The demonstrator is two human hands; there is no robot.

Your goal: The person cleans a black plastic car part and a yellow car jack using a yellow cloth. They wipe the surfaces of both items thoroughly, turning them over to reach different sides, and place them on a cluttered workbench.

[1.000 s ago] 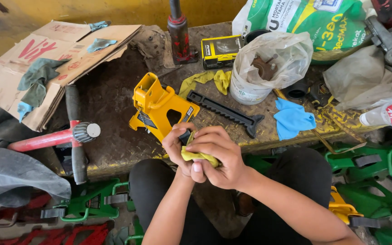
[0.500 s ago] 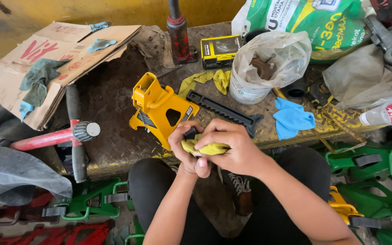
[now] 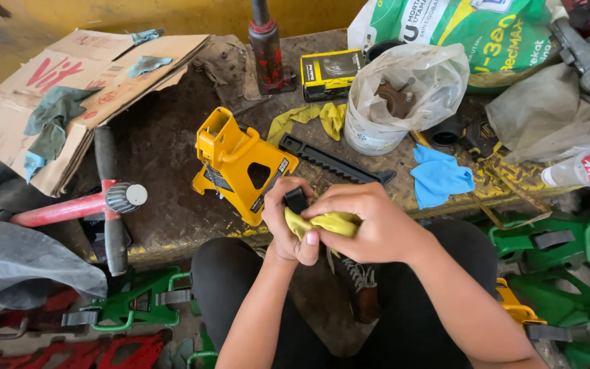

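— Yellow cloth point(image 3: 328, 222) sits bunched between both hands, just above the person's lap and in front of the near edge of the table point(image 3: 165, 157). What does each hand hold?

— The left hand point(image 3: 287, 222) is closed around a small black part point(image 3: 296, 199), whose top pokes up above the fingers. The right hand point(image 3: 370, 222) is curled over the cloth and presses it against that part from the right side. Neither hand is open.

— Which way does the part lie?

— It stands roughly upright in the left fist, with the cloth wrapped at its lower right. How far it runs down inside the fist is hidden, so its full length cannot be told.

— What is nearest on the table?

— A yellow jack stand point(image 3: 240, 164) lies tipped on its side just beyond the left hand, nearly touching the knuckles. A black toothed bar point(image 3: 332, 160) lies flat to its right, its long axis running from upper left to lower right, ending near a blue cloth point(image 3: 440, 176).

— Which hand is nearer the bar?

— The right hand, though both are close. Farther back stand a white bucket point(image 3: 377, 130) lined with a plastic bag, a second yellow rag point(image 3: 308, 117) and a folded cardboard sheet point(image 3: 90, 75) at the left.
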